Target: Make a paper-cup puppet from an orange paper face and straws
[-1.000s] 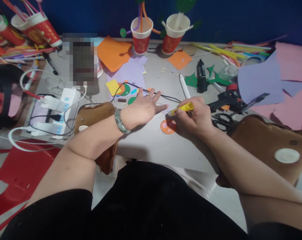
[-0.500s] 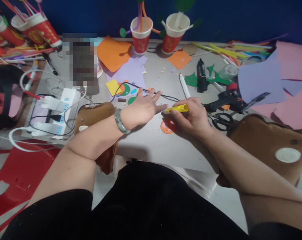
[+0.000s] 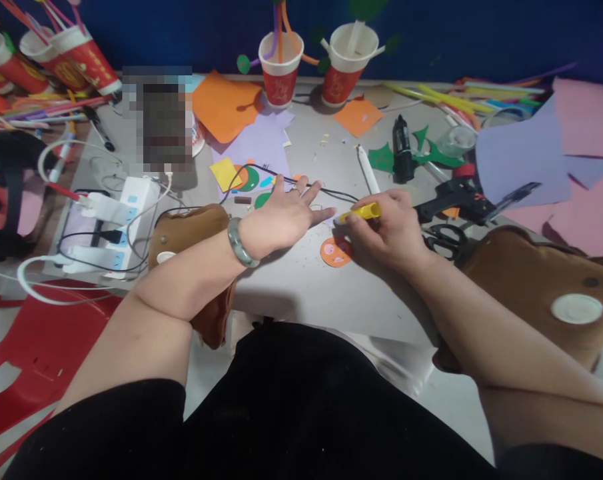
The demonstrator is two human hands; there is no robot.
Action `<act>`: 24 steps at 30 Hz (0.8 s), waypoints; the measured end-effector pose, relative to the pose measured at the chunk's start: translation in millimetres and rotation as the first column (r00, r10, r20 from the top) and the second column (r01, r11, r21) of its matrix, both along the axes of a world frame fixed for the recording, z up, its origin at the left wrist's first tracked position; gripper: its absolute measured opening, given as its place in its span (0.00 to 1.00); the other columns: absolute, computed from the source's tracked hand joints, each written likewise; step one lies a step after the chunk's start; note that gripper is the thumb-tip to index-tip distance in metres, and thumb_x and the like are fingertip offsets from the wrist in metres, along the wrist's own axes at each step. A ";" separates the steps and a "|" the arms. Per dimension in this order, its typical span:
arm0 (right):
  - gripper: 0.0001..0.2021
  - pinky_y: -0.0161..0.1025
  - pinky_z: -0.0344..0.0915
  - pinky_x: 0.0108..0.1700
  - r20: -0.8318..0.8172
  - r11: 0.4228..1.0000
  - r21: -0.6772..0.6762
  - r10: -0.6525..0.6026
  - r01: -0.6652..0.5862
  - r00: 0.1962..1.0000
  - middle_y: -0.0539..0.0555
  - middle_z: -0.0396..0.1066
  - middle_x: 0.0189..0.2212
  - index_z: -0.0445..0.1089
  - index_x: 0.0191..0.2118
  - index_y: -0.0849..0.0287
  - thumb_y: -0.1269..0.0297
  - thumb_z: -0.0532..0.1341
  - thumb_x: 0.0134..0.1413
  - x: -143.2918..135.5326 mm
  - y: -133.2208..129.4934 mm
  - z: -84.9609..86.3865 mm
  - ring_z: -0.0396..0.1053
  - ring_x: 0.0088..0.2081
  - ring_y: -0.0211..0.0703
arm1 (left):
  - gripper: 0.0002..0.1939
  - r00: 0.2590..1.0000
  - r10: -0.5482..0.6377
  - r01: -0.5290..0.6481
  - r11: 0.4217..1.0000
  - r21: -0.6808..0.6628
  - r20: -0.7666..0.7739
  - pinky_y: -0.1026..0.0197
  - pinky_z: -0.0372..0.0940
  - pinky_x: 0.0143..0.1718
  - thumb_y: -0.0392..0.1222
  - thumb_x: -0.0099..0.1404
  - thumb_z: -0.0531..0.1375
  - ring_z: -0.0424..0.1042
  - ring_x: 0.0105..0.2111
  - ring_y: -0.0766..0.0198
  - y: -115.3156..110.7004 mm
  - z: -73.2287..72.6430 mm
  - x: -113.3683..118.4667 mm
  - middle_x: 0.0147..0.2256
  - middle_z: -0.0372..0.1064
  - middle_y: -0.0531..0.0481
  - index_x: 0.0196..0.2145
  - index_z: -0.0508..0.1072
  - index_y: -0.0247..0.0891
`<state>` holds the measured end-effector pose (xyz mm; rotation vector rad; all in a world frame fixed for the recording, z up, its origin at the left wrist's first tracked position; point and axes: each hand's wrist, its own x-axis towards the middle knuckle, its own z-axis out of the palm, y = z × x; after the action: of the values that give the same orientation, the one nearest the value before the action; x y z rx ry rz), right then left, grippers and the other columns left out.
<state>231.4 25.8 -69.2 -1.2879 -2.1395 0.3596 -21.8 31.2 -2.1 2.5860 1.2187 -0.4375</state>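
Palm down on the grey table, my left hand (image 3: 286,217) has its fingers spread, and the index fingertip presses beside a small pale purple scrap (image 3: 330,215). My right hand (image 3: 388,223) grips a short yellow tube (image 3: 366,212), which looks like a glue stick; its end points down toward that fingertip. Just below the tube lies an orange paper disc (image 3: 335,253) with pink marks, partly by my right hand's shadow. Green paper circles (image 3: 262,200) and a small brown strip (image 3: 242,200) lie left of my left hand, near a black cable (image 3: 338,193).
Red-and-white paper cups (image 3: 280,73) stand along the back. A white pen (image 3: 367,168), a black marker (image 3: 402,150) and scissors (image 3: 446,241) lie at right, near a black glue gun (image 3: 454,200). Brown pouches (image 3: 526,293) flank my forearms; a power strip (image 3: 131,223) sits left.
My right hand has shifted slightly right with the yellow tube, its end now a little farther from my left fingertip. More of the orange disc shows. My left hand stays still.
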 end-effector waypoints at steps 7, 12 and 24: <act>0.11 0.61 0.76 0.54 0.003 0.999 0.031 -0.019 0.019 1.000 0.58 0.76 0.32 0.74 0.40 0.51 0.51 0.61 0.66 -0.7 -0.5 -0.4 0.74 0.46 0.61 | 0.36 1.000 0.009 -0.009 1.000 0.021 -0.005 0.19 0.49 0.75 0.35 0.79 0.54 0.48 0.82 0.33 -0.5 -2.0 1.2 0.83 0.46 0.40 0.79 0.62 0.56; 0.08 0.61 0.76 0.53 -0.012 0.996 0.059 0.064 -0.064 0.998 0.55 0.73 0.28 0.73 0.40 0.51 0.54 0.63 0.65 0.0 2.1 -0.1 0.71 0.37 0.56 | 0.34 1.000 -0.012 0.012 0.999 0.033 0.009 0.18 0.49 0.74 0.38 0.81 0.52 0.48 0.81 0.32 -0.9 -3.0 0.4 0.83 0.46 0.38 0.79 0.61 0.56; 0.09 0.62 0.74 0.58 -0.025 0.998 -0.015 0.068 -0.069 0.997 0.55 0.76 0.30 0.74 0.40 0.51 0.52 0.63 0.66 -2.2 -0.1 -0.8 0.74 0.38 0.56 | 0.37 0.999 0.003 -0.002 1.000 0.002 -0.039 0.18 0.47 0.75 0.30 0.80 0.46 0.45 0.83 0.32 -3.1 6.4 3.6 0.84 0.42 0.36 0.80 0.60 0.54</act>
<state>229.2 25.7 -70.1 -1.2148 -2.1683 0.4191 -18.2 28.0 4.3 2.5888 1.2353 -0.4884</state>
